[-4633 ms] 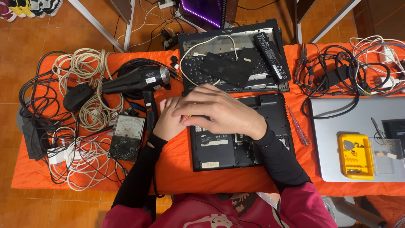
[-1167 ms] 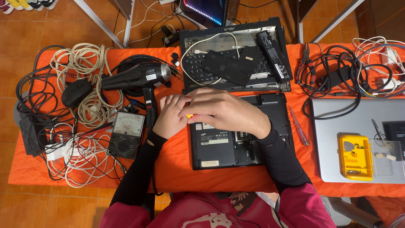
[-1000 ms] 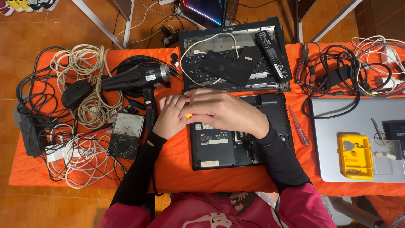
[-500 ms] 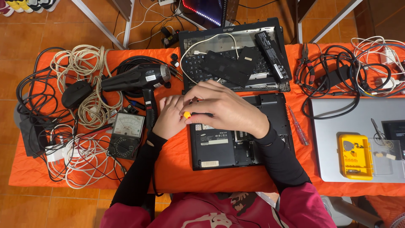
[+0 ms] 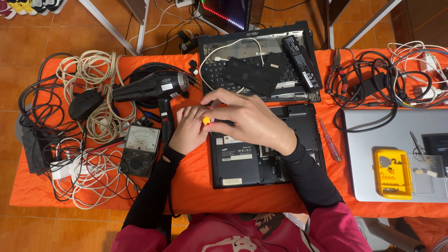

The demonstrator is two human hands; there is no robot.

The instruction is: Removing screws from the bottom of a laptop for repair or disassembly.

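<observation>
Present: two hands (image 5: 189,128) (image 5: 252,119), three laptop bodies (image 5: 263,144) (image 5: 259,60) (image 5: 396,154), one hair dryer (image 5: 151,88), one multimeter (image 5: 140,149), one yellow bit case (image 5: 392,173).

We see a small orange and yellow tool tip (image 5: 206,121) peeking out between the two hands now; at the start it is hidden under them. The right hand (image 5: 249,122) sits a bit higher than before, with its fingers lifted and bent over the tip, not lying flat. The left hand (image 5: 189,129) has its fingers curled closer to the tip. Both hands stay at the top left corner of the black laptop (image 5: 261,158).
</observation>
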